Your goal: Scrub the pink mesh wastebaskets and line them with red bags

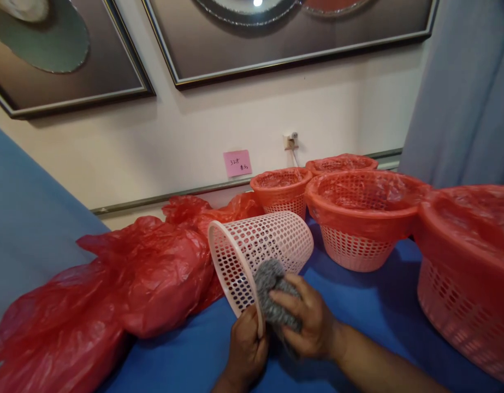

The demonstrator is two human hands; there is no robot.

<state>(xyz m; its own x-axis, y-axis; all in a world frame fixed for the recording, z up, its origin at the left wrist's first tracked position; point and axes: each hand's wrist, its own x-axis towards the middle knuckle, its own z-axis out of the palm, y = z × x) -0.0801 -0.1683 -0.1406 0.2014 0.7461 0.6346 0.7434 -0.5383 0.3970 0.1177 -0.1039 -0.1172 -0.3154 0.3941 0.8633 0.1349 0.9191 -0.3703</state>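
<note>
A pink perforated plastic basket [268, 240] lies on its side on the blue table [194, 355], its mouth turned toward me. My left hand [245, 352] grips the near rim of the basket, fingers closed on it. My right hand [311, 322] is closed on a grey cloth [270, 284] and presses it against the basket's outer wall, just beside the rim.
A heap of red plastic bags [124, 284] lies at the left. Several pink baskets lined with red bags [358, 218] stand at the back and right. A pink note [237, 163] and a wall socket [290, 141] sit on the wall behind.
</note>
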